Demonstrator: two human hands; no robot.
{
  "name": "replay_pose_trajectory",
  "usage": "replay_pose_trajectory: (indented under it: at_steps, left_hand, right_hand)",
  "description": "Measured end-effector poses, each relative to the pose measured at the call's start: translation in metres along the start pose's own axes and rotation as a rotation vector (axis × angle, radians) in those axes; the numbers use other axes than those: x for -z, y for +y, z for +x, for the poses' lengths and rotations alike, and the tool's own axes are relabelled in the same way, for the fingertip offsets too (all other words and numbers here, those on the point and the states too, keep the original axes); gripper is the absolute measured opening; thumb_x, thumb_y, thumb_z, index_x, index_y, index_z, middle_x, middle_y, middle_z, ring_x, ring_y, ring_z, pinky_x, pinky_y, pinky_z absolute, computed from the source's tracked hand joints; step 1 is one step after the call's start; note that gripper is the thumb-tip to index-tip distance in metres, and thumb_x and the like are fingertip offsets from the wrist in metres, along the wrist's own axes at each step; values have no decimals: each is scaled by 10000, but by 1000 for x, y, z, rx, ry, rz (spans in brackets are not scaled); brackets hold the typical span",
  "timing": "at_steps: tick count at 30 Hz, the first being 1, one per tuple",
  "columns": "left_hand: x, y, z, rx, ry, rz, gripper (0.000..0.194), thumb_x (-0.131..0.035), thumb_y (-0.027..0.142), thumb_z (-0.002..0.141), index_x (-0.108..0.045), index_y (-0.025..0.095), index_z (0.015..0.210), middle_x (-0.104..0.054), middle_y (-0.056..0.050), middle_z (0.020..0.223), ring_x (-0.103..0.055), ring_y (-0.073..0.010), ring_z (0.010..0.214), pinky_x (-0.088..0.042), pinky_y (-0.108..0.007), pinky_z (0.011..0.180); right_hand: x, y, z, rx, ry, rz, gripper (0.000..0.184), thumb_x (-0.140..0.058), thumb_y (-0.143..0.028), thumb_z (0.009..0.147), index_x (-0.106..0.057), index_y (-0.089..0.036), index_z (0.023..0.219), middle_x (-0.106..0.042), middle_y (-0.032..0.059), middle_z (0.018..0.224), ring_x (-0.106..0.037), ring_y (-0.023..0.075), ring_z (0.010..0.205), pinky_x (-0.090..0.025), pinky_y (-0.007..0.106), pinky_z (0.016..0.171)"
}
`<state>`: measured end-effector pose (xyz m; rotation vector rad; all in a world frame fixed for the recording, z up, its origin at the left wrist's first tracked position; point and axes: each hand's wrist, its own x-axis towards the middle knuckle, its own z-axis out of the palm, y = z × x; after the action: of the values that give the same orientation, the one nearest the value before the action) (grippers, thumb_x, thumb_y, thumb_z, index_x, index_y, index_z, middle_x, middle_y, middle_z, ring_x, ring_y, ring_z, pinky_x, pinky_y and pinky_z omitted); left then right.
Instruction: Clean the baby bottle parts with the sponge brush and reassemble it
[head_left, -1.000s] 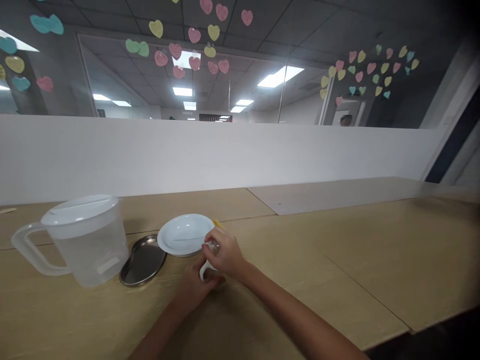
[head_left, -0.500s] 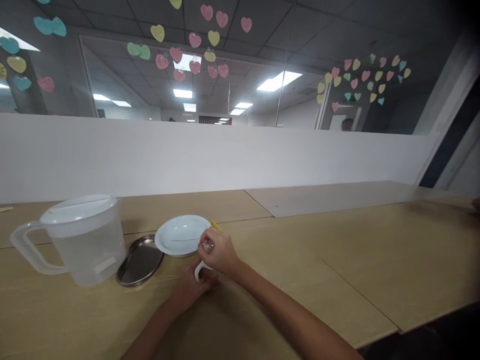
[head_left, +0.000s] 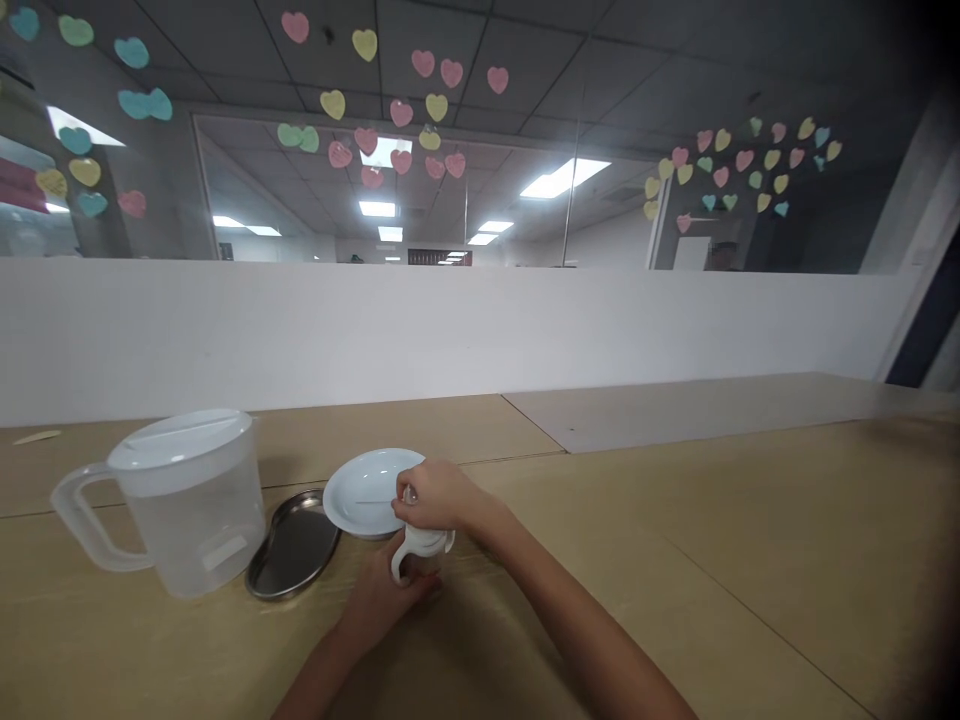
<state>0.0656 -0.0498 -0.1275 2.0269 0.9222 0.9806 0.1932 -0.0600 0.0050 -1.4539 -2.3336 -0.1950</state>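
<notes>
Low in the middle of the view, my left hand (head_left: 381, 600) wraps around a small container with a white top and a curved white handle (head_left: 424, 543). Most of its body is hidden by the fingers. Just above that top, my right hand (head_left: 442, 495) is closed in a pinch on a small clear piece (head_left: 409, 495), too covered to name. Behind the hands sits a shallow white bowl (head_left: 367, 485), its right edge hidden by my right hand. A thin straight line crosses the bowl's inside; I cannot tell what it is.
Left of the bowl lies a kidney-shaped metal tray (head_left: 294, 550). Beside it stands a large translucent pitcher (head_left: 191, 530) with a lid and handle. A thin flat piece (head_left: 36, 437) lies far left. The wooden table (head_left: 637, 560) meets a white wall (head_left: 450, 330) below glass.
My right hand has turned and now sits above the white top, more of which shows. The yellow tip behind that hand is out of sight. The whole view has shifted slightly.
</notes>
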Motion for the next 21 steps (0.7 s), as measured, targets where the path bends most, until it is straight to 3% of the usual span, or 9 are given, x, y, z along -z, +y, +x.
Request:
replay_pose_trajectory:
  at_steps: [4,6,8,11,13,15,18,21]
  left_hand:
    - [3,0,-1,21,-18,-29,410,-622,333,672,-584,177,1050,-612,10,700,-495,-150,609,-407,-267,582]
    - [4,1,-2,21,-18,-29,412,-629,331,665,-585,175,1044,-592,15,681,-479,-141,603,-395,-258,576]
    - [5,3,-2,36,-15,-17,413,-639,341,655,-589,163,1024,-570,17,654,-464,-132,585,-383,-252,564]
    - [6,6,-3,58,-6,-11,422,-654,366,646,-588,146,1000,-551,17,640,-454,-122,574,-378,-245,558]
    - [6,8,-3,56,-3,-4,410,-657,377,647,-590,138,973,-537,23,623,-445,-115,568,-373,-239,555]
    - [6,9,-3,57,-1,5,396,-653,382,655,-588,138,960,-537,26,620,-444,-113,569,-371,-237,558]
    - [6,9,-3,73,-13,22,392,-650,391,660,-585,146,958,-541,30,613,-446,-113,561,-367,-236,558]
    - [6,9,-3,79,-20,10,395,-656,385,657,-582,149,965,-547,29,615,-448,-112,551,-366,-231,549]
  right_hand:
    - [14,-1,0,-121,281,25,247,-490,-367,806,-658,-185,809,-650,45,695,-537,147,612,-271,245,536]
    - [20,2,-1,-214,445,79,270,-470,-387,821,-649,-190,775,-639,34,690,-540,150,657,-291,248,573]
    - [19,11,1,-270,517,159,258,-467,-357,820,-642,-187,735,-631,32,697,-538,159,716,-316,254,624]
    - [0,31,10,-331,416,432,197,-455,-242,797,-632,-179,737,-641,21,771,-543,144,776,-355,247,703]
    - [-21,45,17,-399,298,616,208,-428,-244,810,-617,-172,763,-636,13,724,-557,132,735,-383,236,671]
    - [-45,55,24,-418,232,679,207,-479,-287,799,-594,-172,927,-637,2,707,-565,123,651,-405,227,597]
    - [-72,62,28,-384,150,743,442,-628,-283,712,-508,-179,1124,-651,31,892,-592,117,696,-442,220,586]
    - [-83,64,28,-325,37,774,406,-686,-258,660,-570,-155,1035,-650,53,919,-611,124,740,-467,226,614]
